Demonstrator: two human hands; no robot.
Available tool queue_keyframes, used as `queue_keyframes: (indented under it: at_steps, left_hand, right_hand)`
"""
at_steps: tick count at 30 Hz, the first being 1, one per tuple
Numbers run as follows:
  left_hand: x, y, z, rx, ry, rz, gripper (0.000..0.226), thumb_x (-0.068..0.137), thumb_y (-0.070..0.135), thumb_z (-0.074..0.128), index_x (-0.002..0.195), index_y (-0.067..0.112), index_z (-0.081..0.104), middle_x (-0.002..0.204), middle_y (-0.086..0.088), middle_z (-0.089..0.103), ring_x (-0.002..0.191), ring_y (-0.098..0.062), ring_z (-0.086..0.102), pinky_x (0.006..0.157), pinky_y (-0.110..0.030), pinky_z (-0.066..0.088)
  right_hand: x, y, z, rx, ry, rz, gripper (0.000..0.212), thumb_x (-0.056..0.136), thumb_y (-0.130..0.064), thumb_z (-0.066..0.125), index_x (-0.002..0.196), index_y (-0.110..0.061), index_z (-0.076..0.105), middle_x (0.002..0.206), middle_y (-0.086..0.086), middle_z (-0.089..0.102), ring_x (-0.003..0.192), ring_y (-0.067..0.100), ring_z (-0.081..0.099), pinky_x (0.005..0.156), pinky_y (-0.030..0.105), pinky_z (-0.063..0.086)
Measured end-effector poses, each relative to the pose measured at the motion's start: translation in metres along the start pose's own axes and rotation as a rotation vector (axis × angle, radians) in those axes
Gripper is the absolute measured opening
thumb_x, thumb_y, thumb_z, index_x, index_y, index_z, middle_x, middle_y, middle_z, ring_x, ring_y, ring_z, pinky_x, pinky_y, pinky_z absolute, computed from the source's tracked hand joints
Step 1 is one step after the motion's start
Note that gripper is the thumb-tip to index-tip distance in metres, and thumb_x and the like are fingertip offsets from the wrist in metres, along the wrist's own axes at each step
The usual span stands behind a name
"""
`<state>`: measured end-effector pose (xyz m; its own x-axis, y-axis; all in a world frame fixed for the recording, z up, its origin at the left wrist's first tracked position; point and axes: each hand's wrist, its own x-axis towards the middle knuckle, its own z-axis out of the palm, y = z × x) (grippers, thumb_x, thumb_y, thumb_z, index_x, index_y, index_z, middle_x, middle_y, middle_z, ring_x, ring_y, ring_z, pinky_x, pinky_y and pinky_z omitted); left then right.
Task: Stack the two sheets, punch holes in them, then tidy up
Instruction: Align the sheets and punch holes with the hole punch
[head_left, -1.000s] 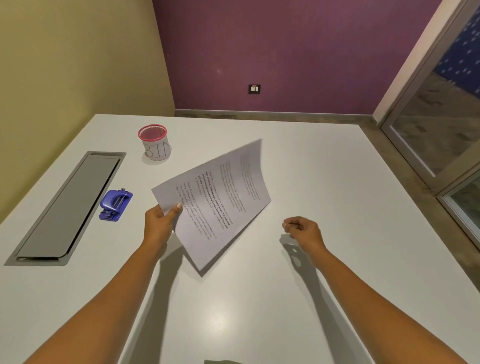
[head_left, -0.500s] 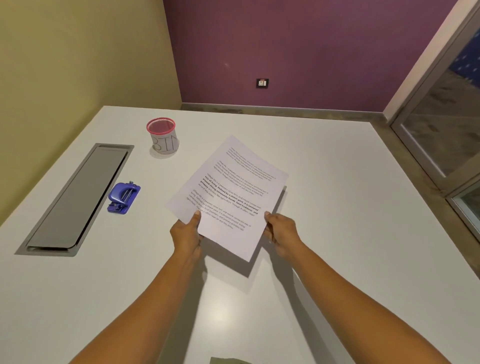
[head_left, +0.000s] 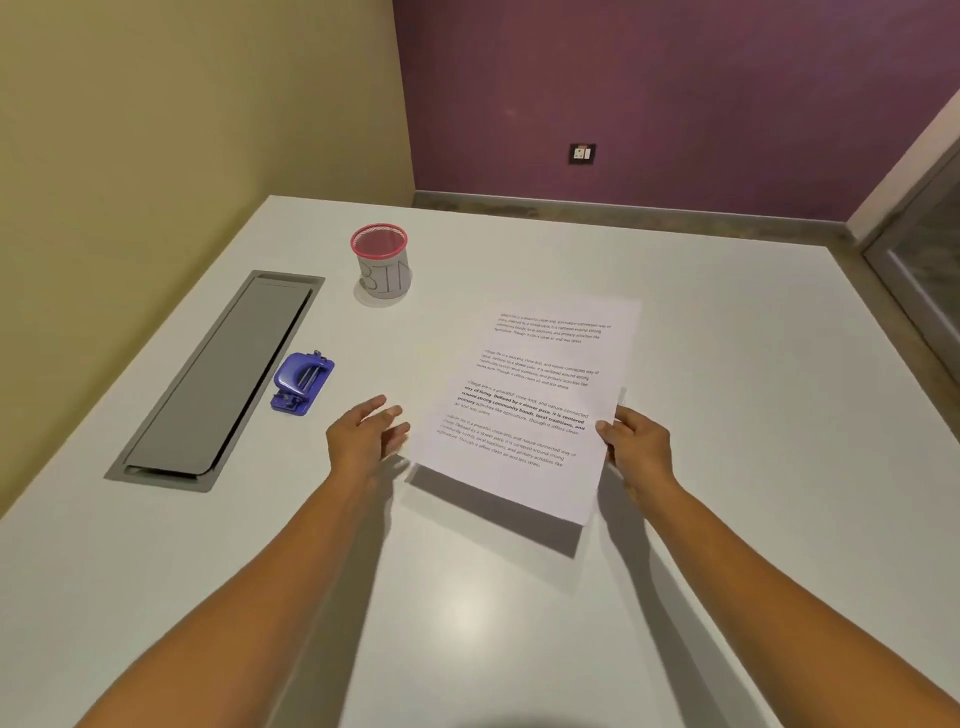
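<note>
Between the two hands: sheets (head_left: 530, 405), printed, held off the table (head_left: 727, 364) at their right edge by the right hand (head_left: 636, 452), thumb on top, other fingers hidden beneath. Left hand (head_left: 363, 441): fingers spread, loose, holding nothing, just left of the sheets' edge. Punch (head_left: 302, 382): beyond the left fingertips, untouched. Bin (head_left: 383, 267): farther off. Status: stacking apparently done, a second edge peeping out by the right thumb; punching and tidying remain. Unclear: whether both sheets are squared; the bin's contents; the print, too small to read.
</note>
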<state>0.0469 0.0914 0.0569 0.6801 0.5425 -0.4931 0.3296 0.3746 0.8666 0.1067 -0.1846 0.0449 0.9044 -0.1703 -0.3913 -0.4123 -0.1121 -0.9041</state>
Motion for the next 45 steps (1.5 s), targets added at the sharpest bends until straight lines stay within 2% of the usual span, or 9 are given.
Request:
queue_keyframes:
  at_steps: [3,7,11,16,21,30,32,38,45]
  left_hand:
    - [0.027,0.016,-0.018,0.148,0.042,0.061,0.028,0.085,0.002,0.061,0.113,0.004,0.061,0.080,-0.004,0.063,0.069,-0.017,0.061,0.053,-0.018,0.054]
    - [0.062,0.029,-0.039,0.642,0.175,0.207,0.029,0.084,0.005,0.060,0.113,0.002,0.062,0.110,-0.017,0.066,0.093,-0.033,0.063,0.082,-0.028,0.051]
    - [0.081,0.042,-0.049,0.816,0.237,0.435,0.022,0.081,-0.007,0.056,0.101,-0.005,0.065,0.106,-0.027,0.065,0.092,-0.038,0.059,0.057,0.004,0.033]
    - [0.111,0.059,-0.051,0.996,0.277,0.342,0.005,0.085,-0.001,0.051,0.088,-0.001,0.054,0.089,-0.025,0.056,0.092,-0.042,0.057,0.067,-0.030,0.034]
    - [0.135,0.066,-0.058,1.088,0.260,0.222,0.009,0.086,0.004,0.053,0.083,-0.005,0.055,0.082,-0.021,0.052,0.075,-0.030,0.047,0.066,-0.032,0.036]
    - [0.147,0.064,-0.064,1.024,0.272,0.118,0.020,0.085,0.017,0.064,0.088,-0.001,0.057,0.085,-0.017,0.053,0.092,-0.039,0.058,0.080,-0.040,0.046]
    - [0.147,0.062,-0.064,0.945,0.258,0.092,0.022,0.084,0.017,0.066,0.090,-0.002,0.059,0.087,-0.018,0.056,0.083,-0.035,0.057,0.081,-0.040,0.047]
    - [0.142,0.059,-0.060,0.748,0.229,0.096,0.032,0.079,0.014,0.071,0.059,0.010,0.046,0.071,-0.009,0.053,0.078,-0.027,0.050,0.071,-0.034,0.042]
    - [0.121,0.055,-0.049,0.524,0.069,-0.002,0.031,0.082,0.010,0.068,0.063,0.013,0.044,0.072,-0.010,0.051,0.067,-0.026,0.050,0.060,-0.033,0.047]
  right_hand:
    - [0.010,0.000,-0.002,0.009,-0.022,-0.020,0.019,0.086,-0.004,0.058,0.100,-0.014,0.066,0.083,0.009,0.067,0.076,0.022,0.052,0.077,0.036,0.047]
    - [0.020,0.002,0.000,-0.005,-0.030,-0.028,0.019,0.086,-0.005,0.059,0.098,-0.018,0.065,0.083,0.014,0.067,0.076,0.022,0.052,0.087,0.045,0.051]
    - [0.025,0.005,0.004,0.001,-0.035,-0.045,0.021,0.086,-0.005,0.059,0.102,-0.019,0.063,0.070,0.001,0.064,0.071,0.021,0.052,0.075,0.037,0.048]
    - [0.028,0.004,0.009,0.036,-0.058,-0.038,0.024,0.086,-0.002,0.058,0.094,-0.024,0.061,0.071,-0.009,0.068,0.064,0.015,0.059,0.066,0.026,0.047]
    - [0.033,0.005,0.016,0.053,-0.084,-0.033,0.024,0.086,-0.001,0.058,0.101,-0.018,0.062,0.065,-0.010,0.069,0.066,0.017,0.058,0.068,0.027,0.047]
    - [0.038,0.006,0.022,0.044,-0.106,-0.038,0.025,0.087,-0.001,0.058,0.104,-0.020,0.058,0.060,-0.015,0.069,0.054,-0.003,0.064,0.058,0.014,0.052]
    - [0.038,0.006,0.022,0.047,-0.109,-0.029,0.026,0.087,-0.001,0.058,0.106,-0.018,0.057,0.059,-0.017,0.069,0.054,-0.003,0.065,0.058,0.014,0.051]
    - [0.034,0.005,0.017,0.061,-0.134,-0.011,0.026,0.088,-0.002,0.057,0.111,-0.013,0.059,0.087,-0.002,0.070,0.062,0.001,0.068,0.059,0.013,0.053]
    - [0.030,0.004,0.001,0.092,-0.144,-0.010,0.022,0.087,-0.002,0.059,0.095,-0.023,0.063,0.061,-0.015,0.070,0.057,0.003,0.063,0.068,0.022,0.045]
